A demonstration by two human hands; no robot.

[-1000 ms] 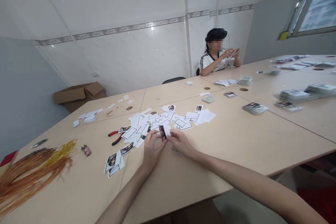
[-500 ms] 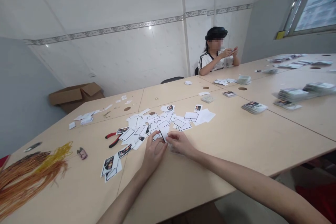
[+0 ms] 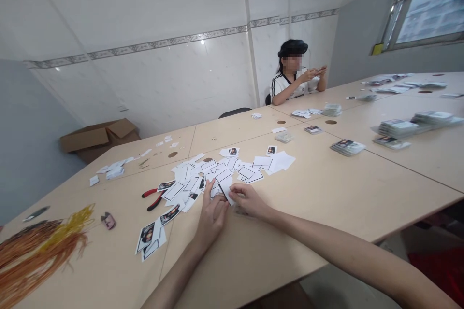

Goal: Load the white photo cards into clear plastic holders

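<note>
A white paper card [image 3: 226, 189] slants across the edge of the paper pile, with its lower tip between my hands. My right hand [image 3: 248, 201] has its fingertips pressed on that tip. My left hand [image 3: 212, 217] stands just beside the card, fingers curled and raised, and I cannot tell whether it grips the card. Loose white cut papers with black outlines [image 3: 217, 171] spread just beyond my hands. Red-handled pliers [image 3: 154, 198] lie left of the pile, and printed photo cards [image 3: 148, 239] lie nearer my left wrist.
Orange and yellow cord bundles [image 3: 39, 251] lie at the table's left end. Stacks of photo cards [image 3: 397, 128] stand on the right. A co-worker [image 3: 293, 75] sits at the far side, hands raised. A cardboard box [image 3: 97, 137] sits on the floor behind the table.
The dark photo card standing upright between my fingers a second ago no longer shows. A white card now slants low at my fingertips. My view has swung slightly.
</note>
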